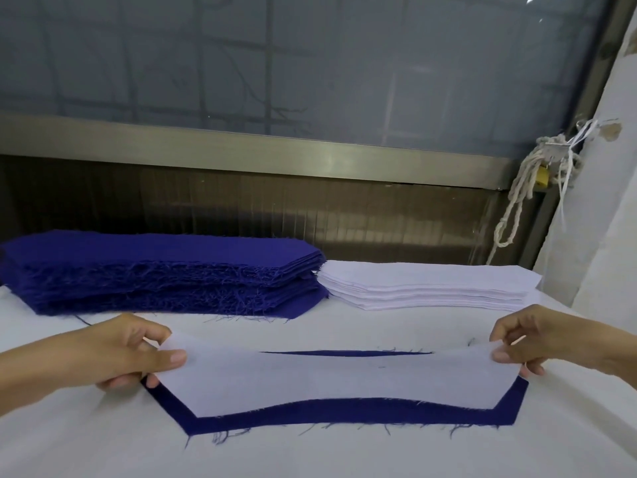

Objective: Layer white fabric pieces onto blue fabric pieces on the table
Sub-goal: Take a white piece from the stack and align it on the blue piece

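Note:
A white fabric piece [331, 381] lies across a blue fabric piece [344, 414] on the white table [86, 443]. Blue shows as a border along the near edge and as a thin sliver at the far edge. My left hand [120, 350] pinches the white piece's left end between thumb and fingers. My right hand [531, 336] pinches its right end the same way. Both ends are lifted slightly off the blue piece.
A thick stack of blue fabric pieces [155, 270] with frayed edges sits at the back left. A lower stack of white pieces [427, 284] sits at the back right. Behind them runs a window ledge; a knotted rope [524, 188] hangs at right.

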